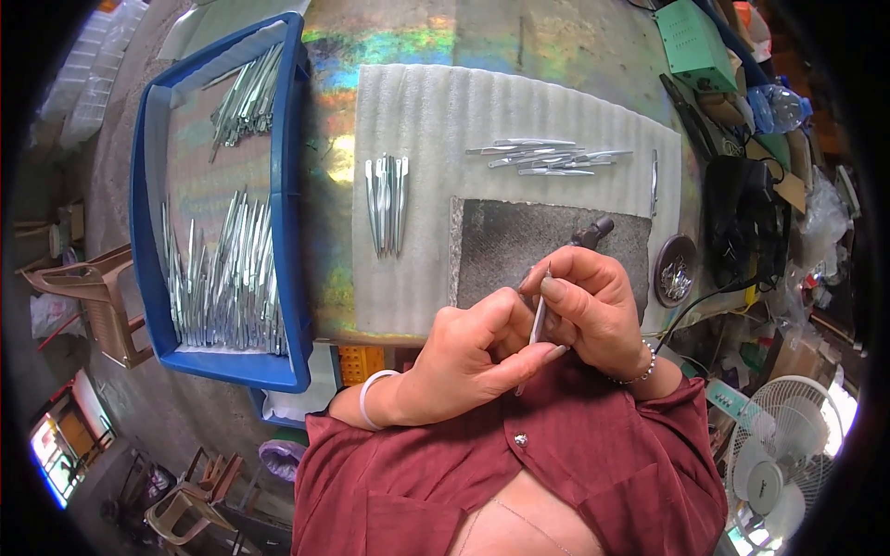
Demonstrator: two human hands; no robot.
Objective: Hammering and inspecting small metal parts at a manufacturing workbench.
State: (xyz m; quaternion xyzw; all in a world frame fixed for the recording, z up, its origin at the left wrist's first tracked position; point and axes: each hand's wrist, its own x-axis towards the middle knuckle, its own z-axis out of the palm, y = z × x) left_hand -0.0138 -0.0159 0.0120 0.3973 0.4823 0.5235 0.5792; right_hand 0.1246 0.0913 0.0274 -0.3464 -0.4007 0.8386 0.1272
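A thin metal piece [538, 320] is pinched between both hands.
It is gripped by the curled fingers of the left hand [473, 357] and right hand [593, 306], just below the dark stone slab [519, 246], near its lower edge.

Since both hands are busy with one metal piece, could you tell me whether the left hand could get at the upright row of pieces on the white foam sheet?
Probably yes: the row of metal pieces lies uncovered on the foam sheet, nothing between, but the left hand would first have to release the metal piece.
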